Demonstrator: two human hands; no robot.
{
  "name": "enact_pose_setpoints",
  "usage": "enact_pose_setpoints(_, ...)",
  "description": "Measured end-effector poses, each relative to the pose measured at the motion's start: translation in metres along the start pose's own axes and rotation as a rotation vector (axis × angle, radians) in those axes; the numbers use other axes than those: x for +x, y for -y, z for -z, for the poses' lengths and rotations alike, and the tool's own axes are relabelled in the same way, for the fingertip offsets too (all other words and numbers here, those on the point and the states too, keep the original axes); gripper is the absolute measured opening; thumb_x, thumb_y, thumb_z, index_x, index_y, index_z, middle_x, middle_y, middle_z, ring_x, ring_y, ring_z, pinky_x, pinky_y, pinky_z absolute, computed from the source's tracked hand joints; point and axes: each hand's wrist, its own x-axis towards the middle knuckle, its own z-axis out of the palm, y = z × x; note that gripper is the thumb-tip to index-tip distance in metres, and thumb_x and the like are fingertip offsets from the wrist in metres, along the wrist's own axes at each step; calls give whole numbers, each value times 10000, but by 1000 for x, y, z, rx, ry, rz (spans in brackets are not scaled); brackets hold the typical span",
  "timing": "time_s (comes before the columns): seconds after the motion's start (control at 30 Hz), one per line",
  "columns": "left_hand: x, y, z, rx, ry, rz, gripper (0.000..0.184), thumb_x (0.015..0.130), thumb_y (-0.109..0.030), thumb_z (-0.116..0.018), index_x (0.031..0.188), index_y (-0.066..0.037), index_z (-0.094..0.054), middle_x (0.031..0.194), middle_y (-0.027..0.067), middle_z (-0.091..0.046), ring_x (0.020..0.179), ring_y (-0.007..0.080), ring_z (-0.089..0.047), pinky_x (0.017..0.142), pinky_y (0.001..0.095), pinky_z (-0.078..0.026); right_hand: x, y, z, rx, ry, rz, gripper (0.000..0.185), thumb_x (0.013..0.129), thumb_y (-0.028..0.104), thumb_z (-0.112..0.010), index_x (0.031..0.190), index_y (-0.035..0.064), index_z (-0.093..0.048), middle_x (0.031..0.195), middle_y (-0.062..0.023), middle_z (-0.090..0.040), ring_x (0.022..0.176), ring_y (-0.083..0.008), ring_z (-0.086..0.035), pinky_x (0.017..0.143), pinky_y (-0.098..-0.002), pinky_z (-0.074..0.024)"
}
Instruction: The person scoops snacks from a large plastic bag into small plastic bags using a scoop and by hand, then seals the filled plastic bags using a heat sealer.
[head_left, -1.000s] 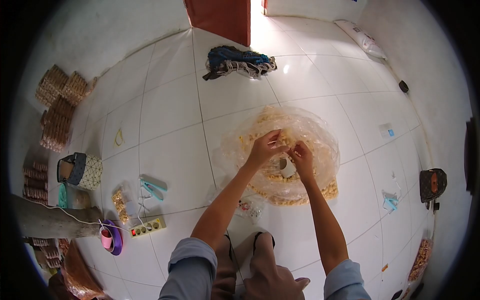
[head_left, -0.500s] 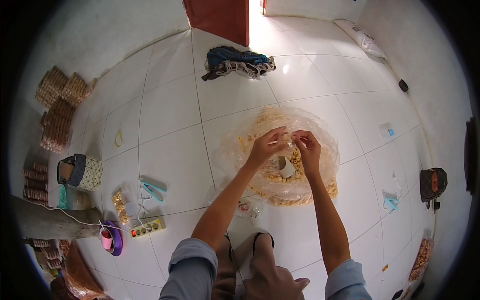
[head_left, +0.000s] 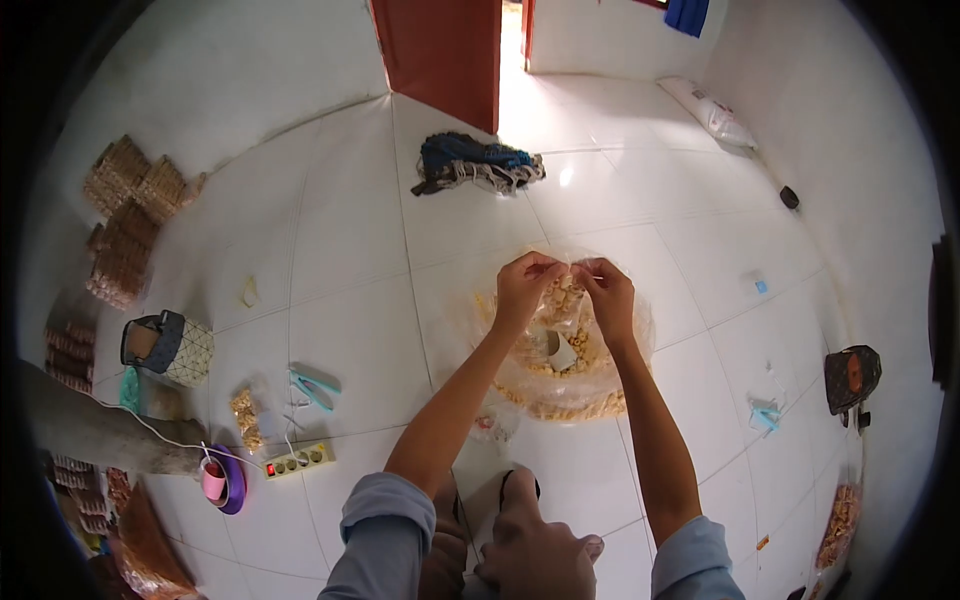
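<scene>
My left hand (head_left: 524, 290) and my right hand (head_left: 608, 297) meet above a large clear plastic bag (head_left: 515, 355) of pale ring-shaped snacks lying on the floor. Between them hangs a small clear plastic bag (head_left: 565, 303) with some of those snacks inside. Fingers of both hands are pinched together at its top edge. Just below the small bag, a whitish cup-like scoop (head_left: 562, 352) rests among the loose snacks. Crumpled clear plastic (head_left: 492, 425) lies by the near left side of the large bag.
To the left are a heat sealer (head_left: 317, 390), a filled snack bag (head_left: 246, 418), a power strip (head_left: 298, 460) and a handbag (head_left: 170, 347). Stacked packets (head_left: 125, 250) line the wall. Another sealer (head_left: 766, 415) lies right. A cloth bundle (head_left: 478, 163) sits near the red door (head_left: 440, 60).
My hands have come closer together at the small bag's top. The bag now hangs visibly with snacks in it. The whole view has tilted slightly upward.
</scene>
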Motion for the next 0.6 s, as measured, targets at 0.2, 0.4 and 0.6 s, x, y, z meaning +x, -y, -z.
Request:
enact_pose_setpoints(0.2,-35,-62,0,111,-18,-132,314,739,-175,-703,963,17,-593,845,61,-625,801,132,-591,746,260,-465,-7,63,-5,-21,-93,133,88,782,76,-635,793,-6,-606,696,-52,-625,635,-83,-566,612,-213,-454)
enact_pose_setpoints(0.4,-74,-105,24,352,-8,-154,224,737,-188,-709,766,2,-593,677,23,-597,612,59,-510,587,209,-424,-33,113,-24,-32,-59,220,88,780,83,-638,786,-1,-610,679,-46,-622,617,-80,-561,598,-213,-452)
enact_pose_setpoints(0.6,-117,-137,68,366,-113,-102,214,752,-177,-698,780,6,-590,694,7,-589,650,50,-509,613,201,-423,-67,152,-70,70,61,269,74,783,65,-627,783,-7,-606,687,-45,-623,628,-80,-569,605,-214,-455)
